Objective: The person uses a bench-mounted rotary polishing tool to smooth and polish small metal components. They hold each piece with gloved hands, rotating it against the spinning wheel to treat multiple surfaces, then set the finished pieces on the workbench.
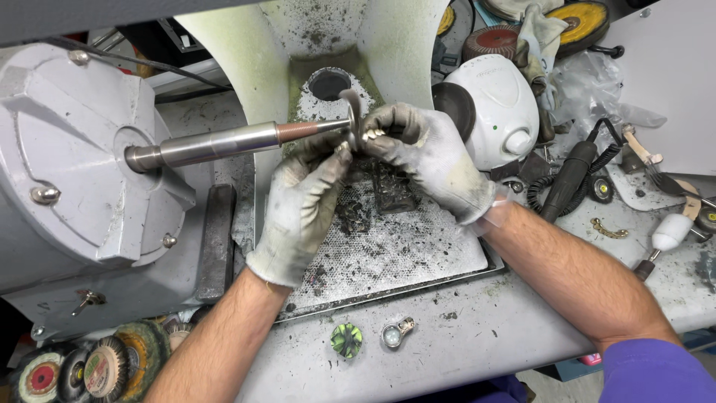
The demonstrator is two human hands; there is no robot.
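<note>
While the head camera looks down, both gloved hands meet at the tip of the long metal shaft (239, 143) that sticks out of the big grey motor (82, 164). The left hand (302, 205) and the right hand (421, 153) pinch one small pale piece (371, 134) together, so it stays steady against the small wheel (353, 112) on the shaft's end. Both hands are closed tight on it. They work inside the dusty white hood (276, 52), over a mesh tray (418, 246) that catches the dirt. On the desk (477, 328) lie a green round bit (347, 339) and a small shiny ring thing (395, 333), near but apart. A white round machine (500, 104) sits to the right, and worn buffing wheels (89, 366) lie at the bottom left.
</note>
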